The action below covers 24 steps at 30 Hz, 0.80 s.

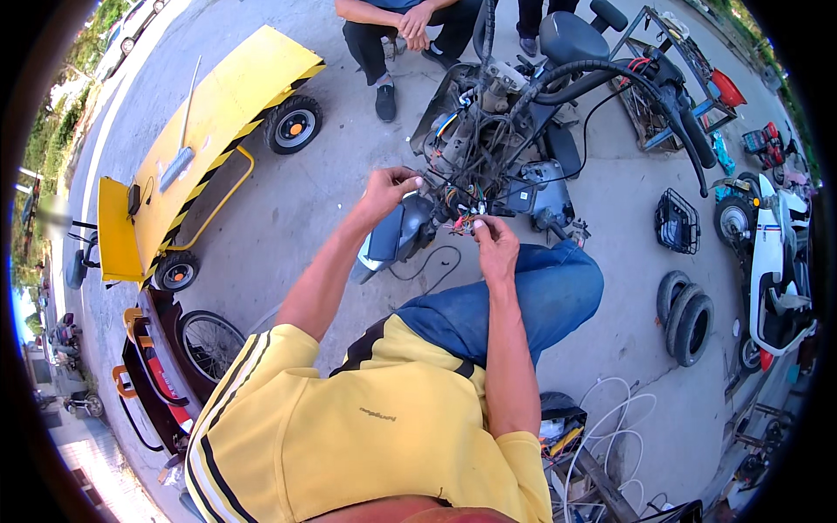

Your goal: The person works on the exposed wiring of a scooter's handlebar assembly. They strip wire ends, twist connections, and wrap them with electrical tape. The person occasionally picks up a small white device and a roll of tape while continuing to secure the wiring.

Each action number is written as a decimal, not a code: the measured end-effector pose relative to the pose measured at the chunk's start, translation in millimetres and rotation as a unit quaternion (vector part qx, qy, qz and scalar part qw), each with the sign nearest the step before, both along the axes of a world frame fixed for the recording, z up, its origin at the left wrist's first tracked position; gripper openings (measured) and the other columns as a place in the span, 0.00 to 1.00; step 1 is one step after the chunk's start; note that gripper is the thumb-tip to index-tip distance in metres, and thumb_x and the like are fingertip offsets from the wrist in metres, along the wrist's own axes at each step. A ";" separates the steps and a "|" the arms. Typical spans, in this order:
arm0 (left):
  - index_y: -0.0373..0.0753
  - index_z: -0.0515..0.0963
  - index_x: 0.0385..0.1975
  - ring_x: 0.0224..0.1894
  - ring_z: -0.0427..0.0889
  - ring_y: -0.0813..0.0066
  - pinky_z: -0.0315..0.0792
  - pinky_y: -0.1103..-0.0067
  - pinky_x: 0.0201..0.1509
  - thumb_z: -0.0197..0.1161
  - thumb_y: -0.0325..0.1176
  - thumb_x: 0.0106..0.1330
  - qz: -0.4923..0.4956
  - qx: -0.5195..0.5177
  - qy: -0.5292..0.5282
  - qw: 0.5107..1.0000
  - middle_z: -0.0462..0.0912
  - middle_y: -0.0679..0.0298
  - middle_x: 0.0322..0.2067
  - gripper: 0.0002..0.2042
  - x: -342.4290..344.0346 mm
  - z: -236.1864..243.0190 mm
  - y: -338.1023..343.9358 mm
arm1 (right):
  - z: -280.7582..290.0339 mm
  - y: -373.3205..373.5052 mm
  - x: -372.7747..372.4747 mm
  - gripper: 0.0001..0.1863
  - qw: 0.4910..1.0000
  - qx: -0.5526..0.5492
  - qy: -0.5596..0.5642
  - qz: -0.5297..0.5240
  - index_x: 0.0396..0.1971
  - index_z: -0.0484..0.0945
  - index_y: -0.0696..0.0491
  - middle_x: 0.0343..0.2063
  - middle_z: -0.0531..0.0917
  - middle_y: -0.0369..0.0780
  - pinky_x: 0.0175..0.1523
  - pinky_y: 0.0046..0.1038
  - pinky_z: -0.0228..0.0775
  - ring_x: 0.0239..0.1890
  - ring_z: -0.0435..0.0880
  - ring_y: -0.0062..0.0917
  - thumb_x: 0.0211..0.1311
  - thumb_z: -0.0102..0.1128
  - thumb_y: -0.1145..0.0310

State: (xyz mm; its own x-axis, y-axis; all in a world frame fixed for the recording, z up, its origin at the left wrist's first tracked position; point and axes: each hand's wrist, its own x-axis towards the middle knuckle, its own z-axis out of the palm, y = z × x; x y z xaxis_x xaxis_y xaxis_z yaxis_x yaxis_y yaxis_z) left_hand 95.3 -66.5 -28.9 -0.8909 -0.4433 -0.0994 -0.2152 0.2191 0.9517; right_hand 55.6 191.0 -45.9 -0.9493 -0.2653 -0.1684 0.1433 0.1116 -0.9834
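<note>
Closest to me is a yellow shirt, then blue pants with a knee bent out to the right. Both bare arms reach forward. The right hand pinches some thin wires between thumb and finger. They are red, green, white and other colors, all in a messy bunch. The left hand is just across from it, thumb and finger close together, but I can't tell if it grips a wire too. The wires hang in the near side of a scooter with its insides showing. The scooter stands right in front of the person.

Over to the right, two old tires overlap on the ground, with a black basket a bit past them. A white bike is near the edge. On the left is a yellow cart with a brush lying on it. Past the scooter, someone sits, hands together.
</note>
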 end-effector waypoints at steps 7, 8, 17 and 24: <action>0.30 0.86 0.38 0.28 0.76 0.80 0.71 0.76 0.32 0.69 0.38 0.68 0.007 -0.137 -0.043 0.990 0.84 0.63 0.25 0.14 -16.5 11.6 18.9 | -1.4 7.1 -1.0 0.09 0.999 0.018 0.021 -0.020 0.42 0.87 0.57 0.28 0.87 0.33 0.39 0.22 0.73 0.31 0.81 0.15 0.69 0.65 0.69; 0.30 0.86 0.37 0.27 0.77 0.79 0.71 0.75 0.31 0.67 0.36 0.68 -0.005 -0.153 -0.039 0.988 0.84 0.63 0.24 0.13 -21.2 10.8 21.0 | -0.8 10.2 0.0 0.09 0.999 -0.001 0.031 -0.029 0.42 0.87 0.57 0.28 0.88 0.35 0.40 0.23 0.75 0.32 0.83 0.16 0.68 0.65 0.70; 0.25 0.81 0.42 0.36 0.79 0.70 0.74 0.72 0.44 0.64 0.38 0.75 -0.059 -0.253 0.033 0.965 0.85 0.55 0.34 0.16 -23.8 -19.8 -22.5 | 31.1 20.2 28.0 0.07 0.949 -0.023 0.261 -0.175 0.35 0.83 0.57 0.34 0.84 0.45 0.48 0.41 0.77 0.41 0.85 0.43 0.63 0.61 0.70; 0.28 0.78 0.53 0.46 0.80 0.64 0.76 0.70 0.51 0.62 0.38 0.78 -0.033 -0.269 0.145 0.951 0.82 0.52 0.47 0.17 24.3 12.7 40.7 | 73.5 89.8 92.7 0.06 0.889 -0.047 0.340 -0.303 0.38 0.83 0.59 0.34 0.83 0.44 0.44 0.36 0.76 0.38 0.84 0.40 0.63 0.61 0.80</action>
State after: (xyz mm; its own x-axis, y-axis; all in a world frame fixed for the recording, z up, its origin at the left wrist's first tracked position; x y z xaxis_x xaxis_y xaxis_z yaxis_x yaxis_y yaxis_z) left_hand 119.6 -25.8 -16.2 -0.8738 -0.3020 0.3811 0.0713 0.6957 0.7148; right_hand 148.3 280.8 27.6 -0.7968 0.3467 0.4949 -0.4821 0.1290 -0.8666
